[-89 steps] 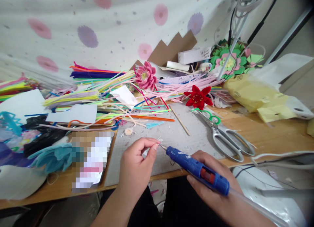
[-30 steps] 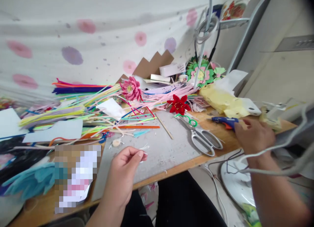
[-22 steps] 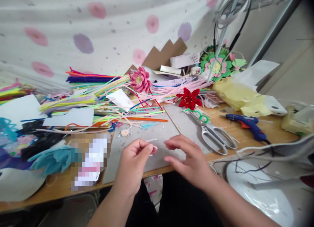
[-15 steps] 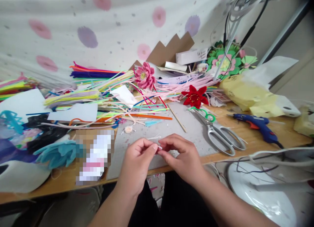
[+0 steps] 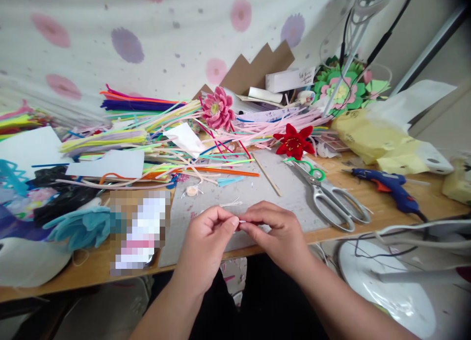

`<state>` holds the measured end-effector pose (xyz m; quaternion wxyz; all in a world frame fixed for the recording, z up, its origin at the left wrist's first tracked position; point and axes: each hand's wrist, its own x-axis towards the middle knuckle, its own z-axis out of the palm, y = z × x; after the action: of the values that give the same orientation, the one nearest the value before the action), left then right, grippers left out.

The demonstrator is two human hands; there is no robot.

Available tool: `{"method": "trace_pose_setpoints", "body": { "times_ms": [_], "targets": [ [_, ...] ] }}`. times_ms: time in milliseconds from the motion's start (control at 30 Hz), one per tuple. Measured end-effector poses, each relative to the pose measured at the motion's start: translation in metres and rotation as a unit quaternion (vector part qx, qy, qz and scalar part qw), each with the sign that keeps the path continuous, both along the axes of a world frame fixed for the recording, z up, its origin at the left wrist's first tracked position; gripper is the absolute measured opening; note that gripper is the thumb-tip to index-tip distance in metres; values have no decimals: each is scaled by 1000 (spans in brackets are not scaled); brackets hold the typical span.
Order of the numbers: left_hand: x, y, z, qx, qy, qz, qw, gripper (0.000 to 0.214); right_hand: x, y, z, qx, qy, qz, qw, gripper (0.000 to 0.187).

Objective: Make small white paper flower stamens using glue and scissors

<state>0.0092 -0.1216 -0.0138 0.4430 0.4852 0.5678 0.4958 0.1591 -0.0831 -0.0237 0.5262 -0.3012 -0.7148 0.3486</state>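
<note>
Close together over the grey mat [image 5: 180,227], near the table's front edge, are my two hands. My left hand [image 5: 209,244] is closed in a pinch of thumb and forefinger on a small, thin white piece [image 5: 242,222]. The fingertips of my right hand [image 5: 277,234] pinch the same piece from the other side. Most of it is hidden by the fingers, so its kind does not show. Just beyond the hands lie a few thin white strands [image 5: 232,203] on the mat. A small beige round piece [image 5: 192,191] with white threads lies farther left.
Silver scissors [image 5: 324,202], green-handled small scissors [image 5: 312,171] and a blue glue gun [image 5: 392,185] lie at right. A thin wooden stick [image 5: 268,175] crosses the mat. Behind are a red flower [image 5: 294,141], a pink flower [image 5: 217,108] and many pipe cleaners [image 5: 143,102]. A blue felt-like flower [image 5: 83,227] sits left.
My right fingertips have closed in on the white piece, nearer to my left hand. The camera view has shifted slightly; the things on the table lie as before.
</note>
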Motion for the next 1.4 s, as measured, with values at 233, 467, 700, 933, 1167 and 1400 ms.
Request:
{"method": "trace_pose_setpoints", "body": {
  "times_ms": [233, 467, 700, 933, 1167, 1400],
  "targets": [
    [-1, 0, 1, 2, 14, -15, 1000, 19, -1, -2, 1, 33, -15, -19, 999, 15],
    [-1, -2, -1, -1, 21, -21, 1000, 20, -3, -3, -2, 77, 4, -38, 996, 17],
    [-1, -3, -4, 4, -6, -15, 1000, 19, -4, -2, -2, 98, 19, -34, 994, 14],
    [2, -2, -5, 1, -38, -5, 999, 17, -5, -2, -4, 114, 14, -42, 992, 14],
    [4, -3, -1, 12, -92, -1, 996, 15, -7, -4, -6, 88, 39, -24, 995, 24],
    [1, -5, 1, 16, -85, 10, 996, 14, -6, -5, -6, 63, 44, -24, 997, 18]
  ]
}}
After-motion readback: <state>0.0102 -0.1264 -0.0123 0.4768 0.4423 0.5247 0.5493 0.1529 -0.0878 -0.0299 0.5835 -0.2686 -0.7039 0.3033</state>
